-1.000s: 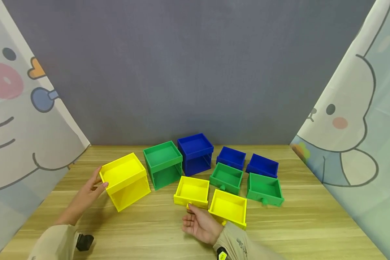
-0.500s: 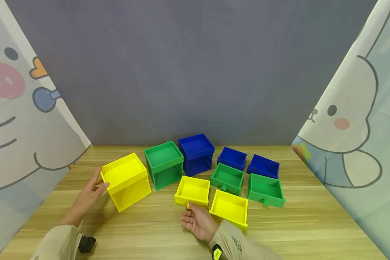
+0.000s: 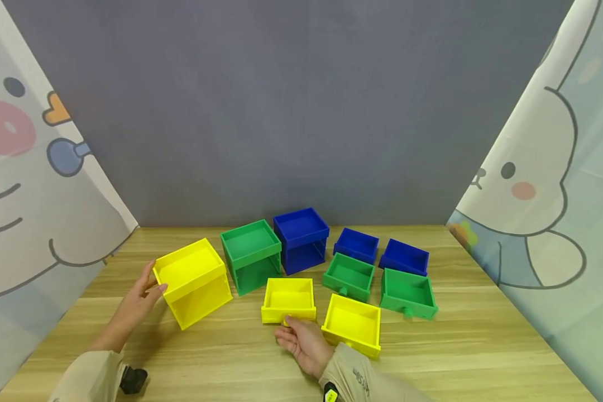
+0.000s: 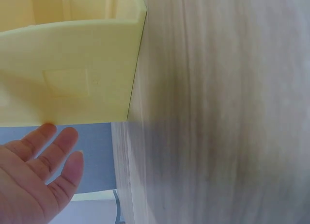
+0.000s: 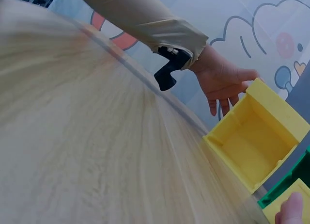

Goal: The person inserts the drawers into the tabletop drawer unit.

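Observation:
On the left, a yellow cabinet frame (image 3: 193, 267) stands with its open front turned toward the lower right. My left hand (image 3: 134, 306) holds its left side, thumb at the front corner and fingers toward the back. The left wrist view shows several fingers (image 4: 60, 149) beside the cabinet's wall. Near the middle, my right hand (image 3: 307, 345) pinches the small front knob of a yellow drawer (image 3: 290, 297). That drawer faces me almost squarely; whether it touches the table cannot be told. A second yellow drawer (image 3: 354, 322) lies just right of the hand.
Behind stand a green cabinet frame (image 3: 251, 251) and a blue one (image 3: 301, 231). To their right lie two blue drawers, one (image 3: 357, 244) left of the other (image 3: 405, 257), and two green drawers (image 3: 349, 275) (image 3: 408, 293). A grey curtain (image 3: 291, 111) hangs at the table's back.
The pinched yellow drawer has shifted slightly left and toward me and turned to face front, my right hand moving with it. The left hand and yellow cabinet stay put.

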Demonstrator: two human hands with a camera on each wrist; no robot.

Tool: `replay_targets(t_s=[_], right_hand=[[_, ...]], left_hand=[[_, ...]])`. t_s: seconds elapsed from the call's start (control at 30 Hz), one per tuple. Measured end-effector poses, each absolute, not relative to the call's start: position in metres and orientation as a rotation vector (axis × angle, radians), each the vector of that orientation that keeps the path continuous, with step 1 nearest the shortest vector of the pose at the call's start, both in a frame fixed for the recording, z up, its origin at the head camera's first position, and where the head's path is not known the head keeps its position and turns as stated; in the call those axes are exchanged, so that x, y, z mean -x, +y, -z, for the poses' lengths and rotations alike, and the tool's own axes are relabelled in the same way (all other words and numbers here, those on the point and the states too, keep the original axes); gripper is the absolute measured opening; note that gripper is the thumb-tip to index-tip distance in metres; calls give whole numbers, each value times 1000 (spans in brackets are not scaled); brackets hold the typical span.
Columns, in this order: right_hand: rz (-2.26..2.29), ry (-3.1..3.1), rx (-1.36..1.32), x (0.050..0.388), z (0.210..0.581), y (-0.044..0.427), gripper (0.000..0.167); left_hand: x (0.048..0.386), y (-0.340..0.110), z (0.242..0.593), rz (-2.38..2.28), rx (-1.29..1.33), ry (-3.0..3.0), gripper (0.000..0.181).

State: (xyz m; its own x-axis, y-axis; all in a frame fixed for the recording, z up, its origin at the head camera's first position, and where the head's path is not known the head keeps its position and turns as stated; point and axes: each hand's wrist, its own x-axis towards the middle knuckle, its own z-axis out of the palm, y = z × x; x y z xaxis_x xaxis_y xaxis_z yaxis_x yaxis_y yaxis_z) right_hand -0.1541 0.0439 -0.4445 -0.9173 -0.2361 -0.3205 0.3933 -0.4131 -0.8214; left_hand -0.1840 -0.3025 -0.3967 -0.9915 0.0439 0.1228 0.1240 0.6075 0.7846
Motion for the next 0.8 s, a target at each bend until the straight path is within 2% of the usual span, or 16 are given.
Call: replay_targets(t_s=[0.4, 0.8], right_hand=[[2265, 1541, -148, 156, 444, 41, 15], [2133, 1632, -21, 151, 433, 43, 18]], left_hand=[[184, -305, 400, 1311, 57, -2731, 69], [188, -304, 403, 1342, 78, -2718, 67]])
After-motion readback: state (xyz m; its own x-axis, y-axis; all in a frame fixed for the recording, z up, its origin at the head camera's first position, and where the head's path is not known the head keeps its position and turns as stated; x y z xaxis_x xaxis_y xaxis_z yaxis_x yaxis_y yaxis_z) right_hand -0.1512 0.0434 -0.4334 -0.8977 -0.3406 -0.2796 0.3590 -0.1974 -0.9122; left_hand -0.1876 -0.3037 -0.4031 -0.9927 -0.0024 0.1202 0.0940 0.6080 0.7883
